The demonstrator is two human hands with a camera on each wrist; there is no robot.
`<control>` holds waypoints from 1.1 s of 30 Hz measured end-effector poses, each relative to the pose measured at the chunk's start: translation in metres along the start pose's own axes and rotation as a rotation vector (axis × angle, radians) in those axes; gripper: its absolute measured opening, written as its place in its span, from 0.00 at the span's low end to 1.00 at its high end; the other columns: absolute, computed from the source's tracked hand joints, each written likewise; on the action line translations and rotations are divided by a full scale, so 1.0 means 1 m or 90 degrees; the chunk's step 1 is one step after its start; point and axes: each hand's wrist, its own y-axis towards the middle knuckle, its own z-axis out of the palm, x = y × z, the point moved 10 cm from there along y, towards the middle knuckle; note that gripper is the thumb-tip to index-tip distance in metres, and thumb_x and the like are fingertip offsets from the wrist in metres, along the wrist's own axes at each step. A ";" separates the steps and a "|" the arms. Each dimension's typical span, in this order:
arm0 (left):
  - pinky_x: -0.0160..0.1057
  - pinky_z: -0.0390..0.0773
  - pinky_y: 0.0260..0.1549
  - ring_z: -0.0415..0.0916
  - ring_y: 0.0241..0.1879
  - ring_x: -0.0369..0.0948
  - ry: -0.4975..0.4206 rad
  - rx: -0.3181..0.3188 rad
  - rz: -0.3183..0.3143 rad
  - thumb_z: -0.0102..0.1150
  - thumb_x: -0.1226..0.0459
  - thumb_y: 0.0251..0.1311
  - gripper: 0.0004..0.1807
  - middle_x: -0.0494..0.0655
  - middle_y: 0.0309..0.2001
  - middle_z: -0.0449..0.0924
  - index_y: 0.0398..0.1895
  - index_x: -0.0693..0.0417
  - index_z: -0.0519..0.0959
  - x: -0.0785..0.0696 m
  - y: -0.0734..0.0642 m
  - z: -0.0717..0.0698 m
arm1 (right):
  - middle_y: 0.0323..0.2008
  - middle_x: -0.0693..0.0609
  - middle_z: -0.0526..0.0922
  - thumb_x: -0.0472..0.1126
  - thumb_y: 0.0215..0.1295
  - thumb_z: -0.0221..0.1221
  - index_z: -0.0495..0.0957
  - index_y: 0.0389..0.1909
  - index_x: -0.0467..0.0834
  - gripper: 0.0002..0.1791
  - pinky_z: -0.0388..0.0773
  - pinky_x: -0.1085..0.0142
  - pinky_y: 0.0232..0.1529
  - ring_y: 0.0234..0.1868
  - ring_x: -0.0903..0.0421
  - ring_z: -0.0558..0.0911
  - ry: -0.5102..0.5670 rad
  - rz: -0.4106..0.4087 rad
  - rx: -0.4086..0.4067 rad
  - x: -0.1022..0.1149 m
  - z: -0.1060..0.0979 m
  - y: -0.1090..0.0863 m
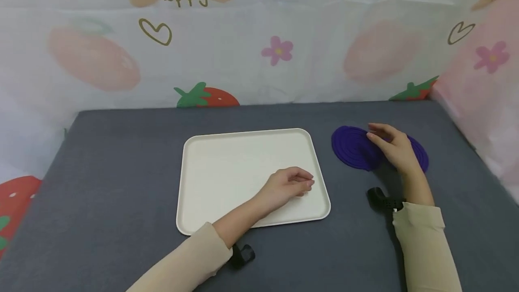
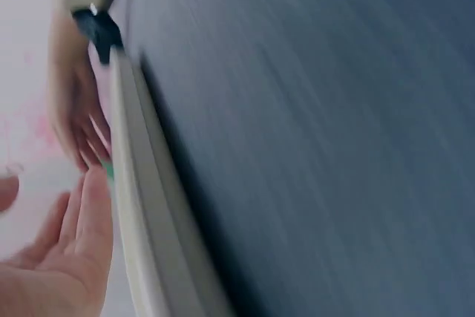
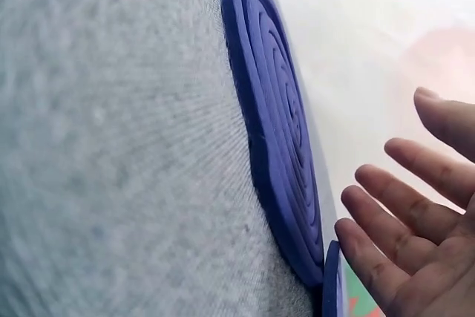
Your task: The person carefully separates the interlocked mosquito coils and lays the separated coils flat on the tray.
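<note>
A cream-white rectangular tray with a low raised rim lies on the grey cloth. Over its right part hovers my left hand, fingers loosely bent with nothing between them. To the right of the tray lie two flat purple spiral mats, the left mat and the right mat, partly hidden by my right hand. In the right wrist view, that hand's fingers are spread and relaxed beside the spiral mat, holding nothing. The left wrist view shows the tray's edge beside the left fingers.
A grey cloth covers the table. Behind it hangs a white curtain printed with strawberries, flowers and hearts, and it continues down the sides. A black wrist device sits under the left sleeve, another black device at the right wrist.
</note>
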 end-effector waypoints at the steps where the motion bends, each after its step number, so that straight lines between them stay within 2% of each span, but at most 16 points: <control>1: 0.37 0.79 0.44 0.79 0.46 0.46 -0.044 -0.013 -0.001 0.53 0.66 0.65 0.15 0.59 0.47 0.80 0.51 0.68 0.75 -0.002 0.003 0.006 | 0.58 0.34 0.71 0.49 0.71 0.51 0.65 0.64 0.35 0.29 0.68 0.64 0.51 0.54 0.56 0.70 0.002 0.001 -0.004 0.000 -0.001 0.000; 5: 0.41 0.76 0.50 0.77 0.51 0.50 -0.256 -0.063 -0.001 0.48 0.68 0.67 0.16 0.65 0.51 0.77 0.52 0.74 0.72 -0.008 0.021 0.036 | 0.56 0.39 0.74 0.49 0.70 0.52 0.67 0.63 0.33 0.28 0.67 0.79 0.45 0.47 0.73 0.69 0.033 0.005 -0.028 -0.005 -0.007 0.001; 8: 0.43 0.73 0.54 0.74 0.54 0.53 -0.385 -0.127 -0.007 0.47 0.69 0.67 0.17 0.66 0.53 0.75 0.53 0.75 0.70 -0.006 0.034 0.056 | 0.51 0.51 0.77 0.47 0.69 0.54 0.68 0.61 0.31 0.27 0.67 0.83 0.44 0.45 0.75 0.70 0.067 0.003 -0.052 -0.010 -0.012 0.001; 11: 0.45 0.70 0.58 0.70 0.58 0.54 -0.436 -0.210 -0.009 0.47 0.71 0.64 0.19 0.66 0.56 0.72 0.56 0.75 0.68 0.001 0.042 0.068 | 0.46 0.61 0.77 0.46 0.69 0.55 0.69 0.59 0.30 0.27 0.67 0.83 0.44 0.45 0.75 0.71 0.087 0.003 -0.061 -0.015 -0.013 0.001; 13: 0.47 0.66 0.61 0.65 0.61 0.55 -0.443 -0.251 -0.007 0.47 0.72 0.63 0.22 0.66 0.60 0.68 0.60 0.75 0.65 0.006 0.047 0.072 | 0.48 0.57 0.77 0.46 0.69 0.54 0.69 0.60 0.31 0.27 0.67 0.83 0.45 0.46 0.74 0.71 0.090 0.007 -0.054 -0.017 -0.012 0.001; 15: 0.48 0.62 0.63 0.60 0.64 0.56 -0.425 -0.272 -0.003 0.46 0.72 0.63 0.26 0.67 0.64 0.62 0.64 0.75 0.60 0.010 0.051 0.074 | 0.52 0.49 0.77 0.47 0.70 0.53 0.68 0.61 0.32 0.27 0.67 0.80 0.47 0.48 0.71 0.71 0.083 0.013 -0.035 -0.019 -0.010 0.001; 18: 0.50 0.57 0.65 0.54 0.67 0.56 -0.398 -0.260 0.004 0.45 0.71 0.65 0.29 0.66 0.68 0.55 0.68 0.73 0.53 0.012 0.056 0.079 | 0.60 0.36 0.70 0.47 0.71 0.51 0.64 0.65 0.32 0.28 0.67 0.66 0.56 0.57 0.57 0.71 0.059 0.023 0.010 -0.020 -0.003 0.002; 20: 0.50 0.54 0.66 0.52 0.69 0.54 -0.387 -0.237 0.001 0.45 0.71 0.65 0.31 0.64 0.70 0.52 0.69 0.71 0.50 0.014 0.054 0.082 | 0.62 0.33 0.67 0.48 0.72 0.50 0.61 0.66 0.33 0.30 0.66 0.54 0.59 0.60 0.46 0.69 0.022 0.032 0.048 -0.019 0.004 0.002; 22: 0.50 0.51 0.67 0.48 0.70 0.53 -0.393 -0.197 0.005 0.45 0.70 0.66 0.33 0.62 0.71 0.48 0.71 0.70 0.47 0.014 0.055 0.088 | 0.62 0.32 0.65 0.48 0.71 0.51 0.59 0.67 0.34 0.31 0.64 0.44 0.59 0.61 0.38 0.66 -0.017 0.034 0.080 -0.017 0.010 0.002; 24: 0.49 0.49 0.68 0.44 0.71 0.52 -0.408 -0.154 0.003 0.45 0.70 0.67 0.34 0.61 0.72 0.44 0.72 0.68 0.44 0.013 0.056 0.095 | 0.62 0.32 0.65 0.48 0.71 0.51 0.59 0.68 0.34 0.31 0.63 0.41 0.59 0.61 0.36 0.65 -0.053 0.030 0.100 -0.014 0.013 0.002; 27: 0.48 0.47 0.68 0.40 0.72 0.52 -0.444 -0.107 0.011 0.44 0.70 0.67 0.36 0.62 0.73 0.39 0.72 0.69 0.40 0.010 0.059 0.103 | 0.64 0.31 0.62 0.48 0.71 0.52 0.57 0.68 0.34 0.32 0.56 0.38 0.61 0.64 0.34 0.57 -0.093 0.015 0.115 -0.010 0.015 0.002; 31: 0.47 0.47 0.68 0.39 0.72 0.53 -0.496 -0.092 0.021 0.42 0.71 0.68 0.35 0.63 0.73 0.37 0.71 0.70 0.38 0.008 0.059 0.105 | 0.67 0.32 0.57 0.47 0.70 0.53 0.56 0.69 0.34 0.33 0.47 0.35 0.62 0.67 0.32 0.47 -0.097 0.011 0.116 -0.007 0.012 0.000; 33: 0.46 0.48 0.68 0.39 0.72 0.53 -0.512 -0.094 0.023 0.42 0.71 0.68 0.35 0.63 0.73 0.38 0.71 0.70 0.39 0.008 0.059 0.106 | 0.66 0.32 0.58 0.46 0.70 0.53 0.57 0.69 0.34 0.32 0.48 0.35 0.62 0.67 0.33 0.48 -0.080 0.013 0.109 -0.008 0.009 -0.001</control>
